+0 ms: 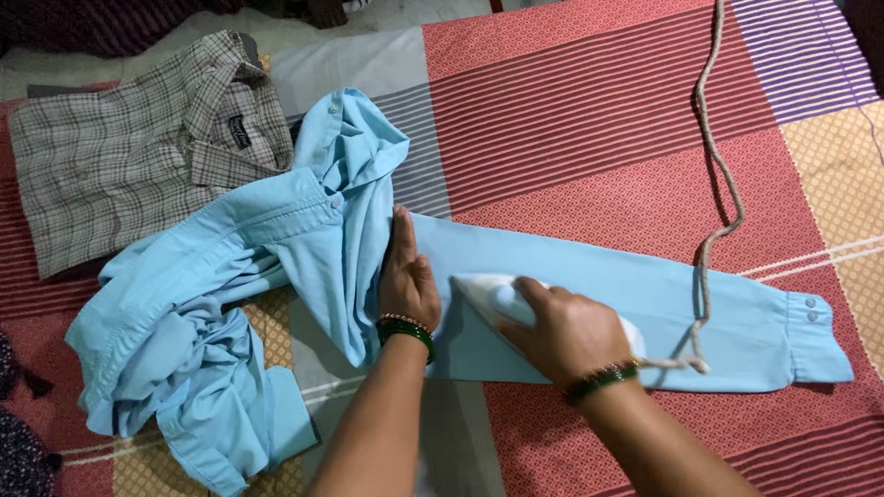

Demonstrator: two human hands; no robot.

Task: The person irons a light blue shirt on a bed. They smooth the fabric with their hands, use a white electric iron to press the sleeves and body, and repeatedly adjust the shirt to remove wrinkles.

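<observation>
Here, a light blue shirt (230, 304) of smooth woven cloth lies on a bed sheet (599, 120) patterned in red stripes, grey bands and tan checks. Its body sits crumpled in soft folds at the left, while one long sleeve (645, 294) stretches flat to the right, ending in a buttoned cuff (820, 340). The left hand (407, 285) lies flat on the sleeve near the shoulder, fingers straight and pressed together, gripping nothing. The right hand (566, 331) has its fingers curled closed around the handle of a white iron (488, 299), whose pointed nose rests on the sleeve. A braided cord (714, 166) snakes away from the iron. A folded plaid shirt (129, 147) lies beyond.
</observation>
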